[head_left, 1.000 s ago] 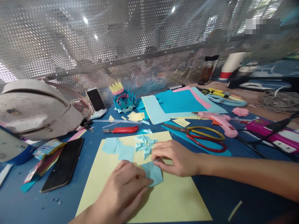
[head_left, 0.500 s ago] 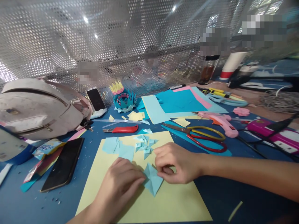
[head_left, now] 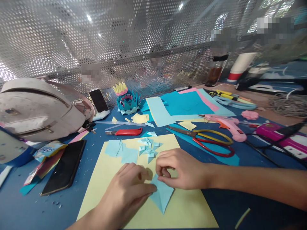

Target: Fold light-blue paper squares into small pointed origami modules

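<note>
A creased light-blue paper piece (head_left: pixel 163 195) lies on the pale yellow sheet (head_left: pixel 189 210), its lower point toward me. My left hand (head_left: pixel 127 188) pinches its left edge between thumb and finger. At its top edge, the fingertips of my right hand (head_left: pixel 179 169) are closed on the paper, partly hiding it. Just beyond my hands sit small folded light-blue pieces (head_left: pixel 150 149) in a cluster. Flat light-blue squares (head_left: pixel 114 148) rest at the sheet's upper left.
Behind the sheet are a red cutter (head_left: pixel 128 131), scissors (head_left: pixel 211 140) and a pink glue gun (head_left: pixel 233 127). A black phone (head_left: pixel 64 169) and a backpack (head_left: pixel 35 111) stand left. Farther back are a blue paper flower (head_left: pixel 128 102) and stacked coloured paper (head_left: pixel 184 103).
The light-blue piece has shifted slightly right and toward me. My left hand has moved right with its fingers more raised, and my right fingertips now sit at the paper's top.
</note>
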`<state>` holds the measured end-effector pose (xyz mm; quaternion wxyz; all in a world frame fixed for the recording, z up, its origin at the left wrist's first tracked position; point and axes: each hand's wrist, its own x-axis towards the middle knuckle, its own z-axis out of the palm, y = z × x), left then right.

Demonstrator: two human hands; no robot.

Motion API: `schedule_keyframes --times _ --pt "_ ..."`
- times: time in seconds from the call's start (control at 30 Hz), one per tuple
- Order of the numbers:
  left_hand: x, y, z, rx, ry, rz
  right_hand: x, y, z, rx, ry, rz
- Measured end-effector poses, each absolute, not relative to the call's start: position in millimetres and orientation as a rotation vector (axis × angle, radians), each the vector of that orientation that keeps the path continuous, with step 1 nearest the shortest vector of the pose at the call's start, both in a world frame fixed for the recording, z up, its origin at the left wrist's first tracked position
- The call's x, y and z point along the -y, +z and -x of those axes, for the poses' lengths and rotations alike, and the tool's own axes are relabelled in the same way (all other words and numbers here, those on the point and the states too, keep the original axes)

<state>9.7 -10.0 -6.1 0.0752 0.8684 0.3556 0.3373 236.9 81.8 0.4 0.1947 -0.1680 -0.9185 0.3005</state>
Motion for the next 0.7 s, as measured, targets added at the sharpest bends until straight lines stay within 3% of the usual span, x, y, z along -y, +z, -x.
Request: schedule_keyframes --times 0.27,0.53,0.7 --pt "12 -3 -8 -0.857 0.868 -2.995 -79 0 -238 2.516 0.794 0.402" --pt "14 4 -8 -0.881 0.828 -3.064 -81 0 -243 2.607 0.346 0.079" --pt "14 1 -8 -0.881 0.816 -3.024 -82 1 -243 2.614 0.243 -0.008"
